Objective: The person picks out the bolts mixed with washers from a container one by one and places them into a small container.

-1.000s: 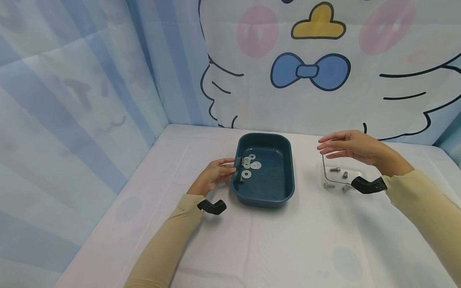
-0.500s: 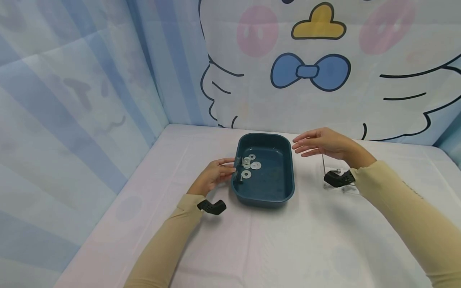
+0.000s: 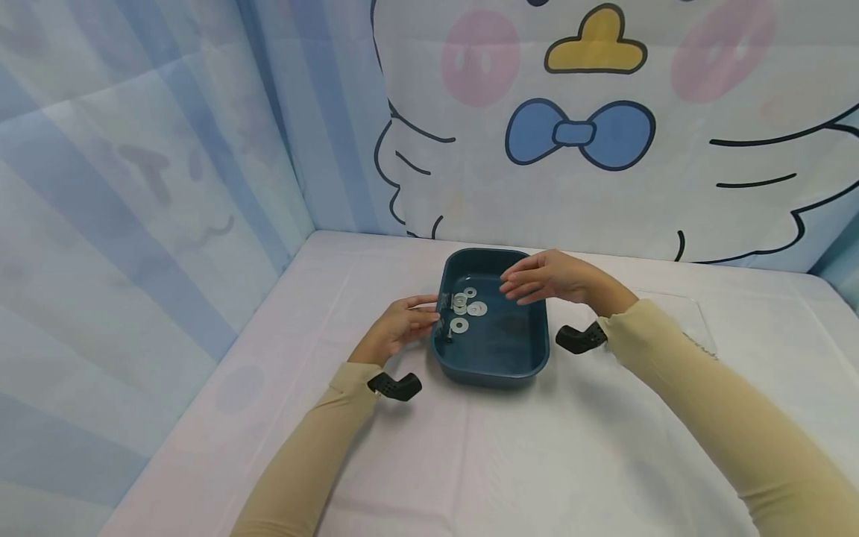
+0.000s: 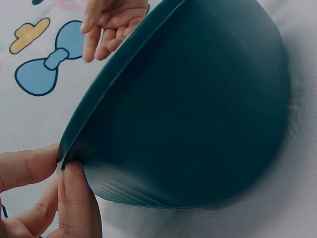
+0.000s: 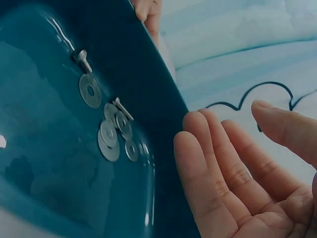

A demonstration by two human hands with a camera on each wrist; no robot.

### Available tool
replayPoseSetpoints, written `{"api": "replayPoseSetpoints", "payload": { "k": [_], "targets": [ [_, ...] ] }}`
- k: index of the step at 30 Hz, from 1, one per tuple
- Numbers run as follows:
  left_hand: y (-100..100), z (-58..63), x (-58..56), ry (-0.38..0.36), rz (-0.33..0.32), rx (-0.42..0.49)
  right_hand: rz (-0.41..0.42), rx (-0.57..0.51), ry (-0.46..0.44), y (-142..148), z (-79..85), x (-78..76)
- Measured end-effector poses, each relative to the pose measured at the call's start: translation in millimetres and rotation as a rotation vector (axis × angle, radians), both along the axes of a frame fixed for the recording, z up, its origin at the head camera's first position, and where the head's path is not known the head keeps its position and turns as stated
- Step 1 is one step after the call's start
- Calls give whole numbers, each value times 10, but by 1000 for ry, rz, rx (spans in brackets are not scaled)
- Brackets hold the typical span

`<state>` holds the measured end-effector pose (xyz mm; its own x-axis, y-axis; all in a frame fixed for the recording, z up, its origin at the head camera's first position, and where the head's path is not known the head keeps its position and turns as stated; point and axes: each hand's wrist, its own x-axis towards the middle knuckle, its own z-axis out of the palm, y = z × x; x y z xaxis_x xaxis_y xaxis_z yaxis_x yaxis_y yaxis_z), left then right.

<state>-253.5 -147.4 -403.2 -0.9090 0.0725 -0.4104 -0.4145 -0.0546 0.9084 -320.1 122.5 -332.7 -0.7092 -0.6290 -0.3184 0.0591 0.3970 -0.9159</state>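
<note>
A dark teal plastic tray stands on the table, its rim pinched by my left hand at the left side. In the left wrist view, the left thumb and fingers meet at the rim. Several flat metal washers lie inside near the left wall, some overlapping. Two bolts lie among them in the right wrist view. My right hand hovers over the tray's right rim with relaxed, spread fingers; nothing is seen between them.
A clear plastic container sits right of the tray, partly covered by the right sleeve, which hides its contents. Black wrist mounts project from both cuffs. A printed cloth wall closes off the back.
My right hand has moved left from above the clear container to over the teal tray. The left hand and the tray have stayed put.
</note>
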Motion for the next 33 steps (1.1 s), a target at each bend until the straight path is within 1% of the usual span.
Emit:
{"api": "replayPoseSetpoints", "payload": {
  "k": [9,18,33],
  "targets": [
    [4,-4,1,-4,6,-5,40,45,-29,-301,-149,-4],
    [4,5,-6,-8,0,3,43,92,-62,-547,-239,7],
    [-5,-6,-8,-5,-7,-2,79,121,-115,-773,-392,5]
  ]
}}
